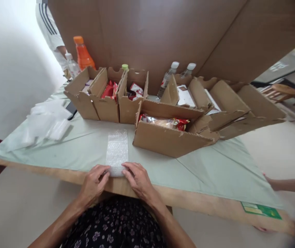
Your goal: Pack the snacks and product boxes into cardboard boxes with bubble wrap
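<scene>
A strip of bubble wrap (pixel 117 148) lies lengthwise on the pale green cloth, its near end by the table's front edge. My left hand (pixel 97 177) pinches the near left corner between thumb and fingers. At the near right corner, my right hand (pixel 137 175) grips the wrap the same way, fingers bent over its edge. The near end looks slightly raised or folded; whether anything lies inside cannot be made out. Just beyond, to the right, stands a cardboard box (pixel 160 139) with clear and red snack packets (pixel 179 124) in it.
Several cardboard bins (pixel 106 110) with packets line the back. Plastic bags (pixel 50 119) lie on the left over a dark object (pixel 71 109). An orange bottle (pixel 84 53) and clear bottles (pixel 169 77) stand behind. A person's sleeve (pixel 50 27) shows back left, another person's arm (pixel 289 184) right.
</scene>
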`<action>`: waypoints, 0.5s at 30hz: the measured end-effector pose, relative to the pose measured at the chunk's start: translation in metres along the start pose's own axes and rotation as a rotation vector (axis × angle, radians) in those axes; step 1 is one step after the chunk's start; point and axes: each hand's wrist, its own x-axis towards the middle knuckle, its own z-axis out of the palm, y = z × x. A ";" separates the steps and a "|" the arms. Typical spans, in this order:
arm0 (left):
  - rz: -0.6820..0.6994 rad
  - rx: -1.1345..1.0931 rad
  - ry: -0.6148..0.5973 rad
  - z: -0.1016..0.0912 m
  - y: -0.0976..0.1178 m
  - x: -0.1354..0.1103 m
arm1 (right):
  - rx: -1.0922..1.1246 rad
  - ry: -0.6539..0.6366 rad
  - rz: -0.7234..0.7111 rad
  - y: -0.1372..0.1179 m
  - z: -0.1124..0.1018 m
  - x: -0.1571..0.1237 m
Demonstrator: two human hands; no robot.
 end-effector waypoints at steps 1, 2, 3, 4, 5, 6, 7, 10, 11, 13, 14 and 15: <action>-0.023 -0.019 0.000 0.002 -0.003 0.002 | -0.004 0.047 0.005 0.000 -0.002 -0.001; -0.041 -0.036 0.001 0.003 -0.005 0.004 | -0.022 0.107 0.000 0.000 -0.005 -0.003; -0.058 -0.048 -0.003 0.005 -0.007 0.006 | -0.049 0.167 -0.013 -0.001 -0.008 -0.007; -0.073 -0.054 -0.009 0.006 -0.008 0.007 | -0.079 0.209 -0.035 -0.002 -0.010 -0.011; -0.086 -0.055 -0.014 0.006 -0.008 0.008 | -0.110 0.217 -0.067 -0.003 -0.012 -0.015; -0.098 -0.049 -0.021 0.006 -0.007 0.010 | -0.143 0.182 -0.106 -0.004 -0.014 -0.019; -0.109 -0.038 -0.027 0.005 -0.005 0.011 | -0.177 0.111 -0.146 -0.004 -0.015 -0.020; -0.114 -0.006 -0.050 0.000 0.004 0.016 | -0.293 -0.107 -0.246 0.003 -0.013 -0.016; -0.103 0.004 -0.058 -0.002 0.006 0.018 | -0.321 -0.137 -0.269 0.008 -0.010 -0.012; -0.048 0.040 -0.044 -0.006 0.009 0.019 | -0.334 -0.134 -0.290 0.015 -0.003 -0.002; -0.007 0.067 -0.026 -0.009 0.010 0.019 | -0.322 -0.116 -0.288 0.018 0.000 0.002; 0.044 0.096 -0.007 -0.012 0.011 0.018 | -0.304 -0.096 -0.281 0.019 0.002 0.006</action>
